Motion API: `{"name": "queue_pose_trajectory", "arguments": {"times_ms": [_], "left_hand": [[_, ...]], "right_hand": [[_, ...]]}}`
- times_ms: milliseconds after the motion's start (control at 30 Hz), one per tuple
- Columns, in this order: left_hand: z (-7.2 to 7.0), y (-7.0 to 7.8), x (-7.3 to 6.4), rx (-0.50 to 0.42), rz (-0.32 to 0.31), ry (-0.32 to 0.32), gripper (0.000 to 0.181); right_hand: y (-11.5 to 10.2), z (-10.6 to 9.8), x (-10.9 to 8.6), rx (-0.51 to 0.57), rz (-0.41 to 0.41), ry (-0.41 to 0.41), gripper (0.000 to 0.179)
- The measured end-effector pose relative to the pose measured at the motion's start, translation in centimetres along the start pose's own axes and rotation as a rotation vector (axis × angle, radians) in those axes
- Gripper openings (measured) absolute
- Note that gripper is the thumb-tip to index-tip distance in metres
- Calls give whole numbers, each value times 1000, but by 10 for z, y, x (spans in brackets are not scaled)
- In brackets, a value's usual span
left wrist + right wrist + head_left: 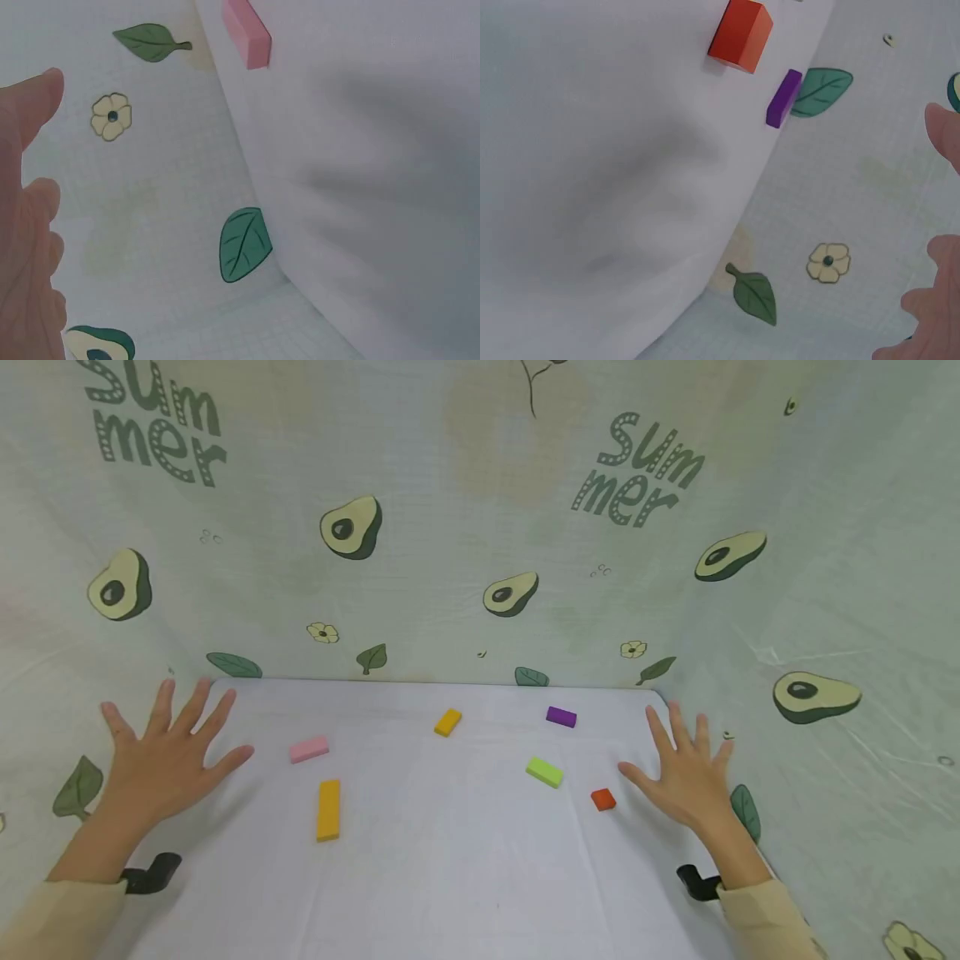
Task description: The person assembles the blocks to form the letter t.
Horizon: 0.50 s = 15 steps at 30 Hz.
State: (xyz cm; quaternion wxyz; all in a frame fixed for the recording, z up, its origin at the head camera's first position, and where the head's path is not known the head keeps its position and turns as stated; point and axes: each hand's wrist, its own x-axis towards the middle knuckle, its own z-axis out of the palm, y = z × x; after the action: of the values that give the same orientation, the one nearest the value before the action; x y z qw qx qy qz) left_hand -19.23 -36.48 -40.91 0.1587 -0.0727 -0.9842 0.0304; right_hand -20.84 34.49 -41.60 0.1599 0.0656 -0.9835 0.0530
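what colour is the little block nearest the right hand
Orange-red; the block shows best in the right wrist view.

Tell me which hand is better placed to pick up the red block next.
Probably the right hand: empty and closer to the red block, while the left hand is across the white table, near the pink block.

White bench (pixel 450 877), faint creases in its surface. Six blocks on it, all lying apart. Landmark: lime-green block (pixel 544 772). Red block (pixel 603 799) near it, to the right and slightly closer to the viewer; purple block (pixel 562 717) beyond, a little right; small yellow block (pixel 448 722) beyond and left; pink block (pixel 309 749) well left, slightly beyond; long yellow block (pixel 328 810) well left, closer to the viewer.
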Motion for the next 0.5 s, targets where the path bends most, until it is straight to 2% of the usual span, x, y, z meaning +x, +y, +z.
{"name": "queue_pose_trajectory", "arguments": {"times_ms": [200, 500], "left_hand": [[1, 5, 6, -2, 18, 8, 100], [2, 16, 13, -31, 11, 25, 99]], "right_hand": [[-8, 3, 4, -7, -10, 6, 105], [-21, 10, 12, 1, -24, 4, 106]]}}
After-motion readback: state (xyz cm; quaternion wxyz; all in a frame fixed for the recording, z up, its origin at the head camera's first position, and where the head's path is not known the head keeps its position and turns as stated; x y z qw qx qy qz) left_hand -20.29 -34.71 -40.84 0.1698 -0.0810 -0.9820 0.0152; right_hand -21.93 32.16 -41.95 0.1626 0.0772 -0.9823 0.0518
